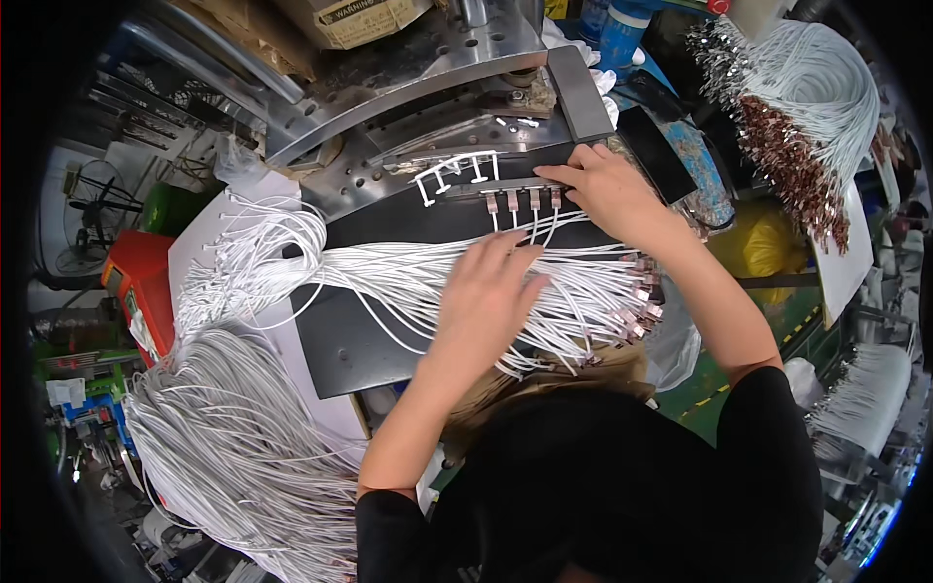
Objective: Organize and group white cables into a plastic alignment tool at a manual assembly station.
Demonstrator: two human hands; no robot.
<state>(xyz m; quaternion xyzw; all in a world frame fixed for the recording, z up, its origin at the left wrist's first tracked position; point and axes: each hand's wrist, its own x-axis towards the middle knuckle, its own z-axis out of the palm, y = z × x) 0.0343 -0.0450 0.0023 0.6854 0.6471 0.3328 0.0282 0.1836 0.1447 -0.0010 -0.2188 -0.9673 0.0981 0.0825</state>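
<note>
My left hand (486,296) lies over a bundle of white cables (389,272), its fingers stretched toward the upper ends of a few of them. My right hand (612,194) reaches to the right end of a narrow metal bar (515,185), index finger extended along it and thumb apart below. Several copper-coloured connectors (535,200) sit in a row against this bar, each with a white cable leading down. Beside the bar's left end stands a white plastic strip (455,167) with short T-shaped branches. More copper-coloured connectors (637,306) tip the bundle's right end.
A curved metal machine frame (408,92) rises behind the dark work plate (350,340). At lower left hangs a large heap of grey-white cables (233,437). Another cable coil (816,87) lies at upper right. A cardboard box (360,19) is at the top, a blue container (622,34) beyond.
</note>
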